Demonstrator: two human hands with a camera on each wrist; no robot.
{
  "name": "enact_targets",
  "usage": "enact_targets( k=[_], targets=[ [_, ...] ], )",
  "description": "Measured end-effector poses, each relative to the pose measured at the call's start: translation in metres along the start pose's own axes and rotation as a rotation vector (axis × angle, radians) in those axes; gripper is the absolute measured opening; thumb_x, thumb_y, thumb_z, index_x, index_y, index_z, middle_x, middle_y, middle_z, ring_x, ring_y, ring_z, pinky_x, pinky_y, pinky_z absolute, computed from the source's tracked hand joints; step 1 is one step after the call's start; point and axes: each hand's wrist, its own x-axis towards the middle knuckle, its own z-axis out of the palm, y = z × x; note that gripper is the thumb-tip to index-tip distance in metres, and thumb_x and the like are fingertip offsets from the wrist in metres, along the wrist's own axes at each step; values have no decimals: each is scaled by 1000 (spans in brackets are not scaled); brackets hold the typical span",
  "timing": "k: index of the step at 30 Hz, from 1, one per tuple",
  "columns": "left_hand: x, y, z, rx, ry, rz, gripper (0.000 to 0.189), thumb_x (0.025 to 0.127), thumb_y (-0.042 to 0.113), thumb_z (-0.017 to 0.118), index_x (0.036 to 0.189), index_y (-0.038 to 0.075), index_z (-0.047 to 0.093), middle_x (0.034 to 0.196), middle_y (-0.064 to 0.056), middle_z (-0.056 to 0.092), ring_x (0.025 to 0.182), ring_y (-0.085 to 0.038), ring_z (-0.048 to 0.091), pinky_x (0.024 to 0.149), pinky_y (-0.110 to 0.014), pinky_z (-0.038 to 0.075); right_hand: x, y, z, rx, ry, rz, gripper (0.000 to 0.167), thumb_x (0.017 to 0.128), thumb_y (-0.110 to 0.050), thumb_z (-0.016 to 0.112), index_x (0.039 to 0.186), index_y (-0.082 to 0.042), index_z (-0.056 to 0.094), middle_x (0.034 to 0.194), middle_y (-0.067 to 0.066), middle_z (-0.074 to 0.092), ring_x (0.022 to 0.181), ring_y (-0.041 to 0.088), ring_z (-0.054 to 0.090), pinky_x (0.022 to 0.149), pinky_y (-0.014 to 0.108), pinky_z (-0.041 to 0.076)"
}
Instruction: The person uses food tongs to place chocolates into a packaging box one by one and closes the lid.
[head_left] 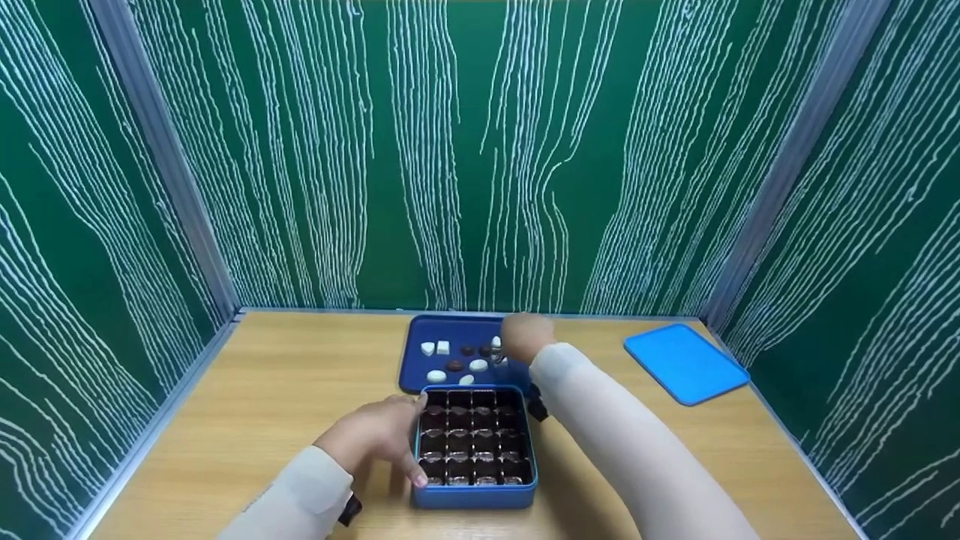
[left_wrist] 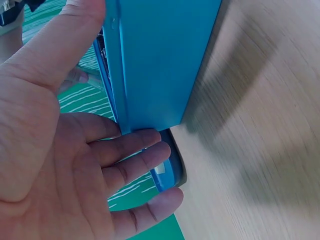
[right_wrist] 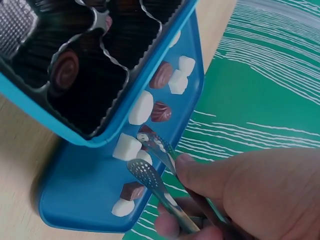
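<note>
A blue box (head_left: 475,496) with a dark compartmented insert (head_left: 471,444) stands in front of me. My left hand (head_left: 381,431) is at its left side, thumb at the near corner, fingers spread loosely along the side wall (left_wrist: 160,60). Behind the box, my right hand (head_left: 527,336) holds metal tongs (right_wrist: 161,191) with perforated tips. The tips are apart, over white and brown chocolates on a dark blue tray (right_wrist: 75,200). Close by the tips lie a white square chocolate (right_wrist: 127,147) and a brown swirled one (right_wrist: 161,112). One round brown chocolate (right_wrist: 66,71) sits in an insert compartment.
A bright blue lid-like panel (head_left: 686,364) lies at the back right of the wooden table (head_left: 300,360). Green walls (head_left: 480,150) with white streaks enclose the table at the back and sides. The box overlaps the tray's near edge in the head view.
</note>
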Motion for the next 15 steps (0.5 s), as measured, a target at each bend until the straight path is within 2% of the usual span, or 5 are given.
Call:
enact_targets(
  k=[4,7,11,15],
  targets=[
    [1,0,0,5,5,3,155,58,53,110,181,10,26,182,-27,37,168,-49,40,138,-64,38,1,-4,-1,-61,-7,43,25,113,-12,62,93,-7,76,89,9,75,70,20,58,63,38,58],
    [2,-1,1,32,7,12,155,59,55,110,181,9,27,180,-26,41,167,-46,43,137,-62,41,1,-4,0,-87,-3,53,27,113,-13,61,91,-7,75,84,7,73,67,18,56,59,36,55],
    [3,-1,1,59,7,22,153,60,55,110,180,7,29,179,-24,45,166,-43,45,137,-59,42,1,-2,3,-70,7,46,31,111,-11,62,81,-9,69,77,4,67,64,16,52,54,36,48],
    [2,-1,1,57,8,22,153,60,54,110,180,7,29,179,-25,45,167,-44,44,138,-59,41,2,1,8,-60,14,34,31,110,-10,62,79,-9,66,76,4,64,63,17,52,52,36,43]
  ],
)
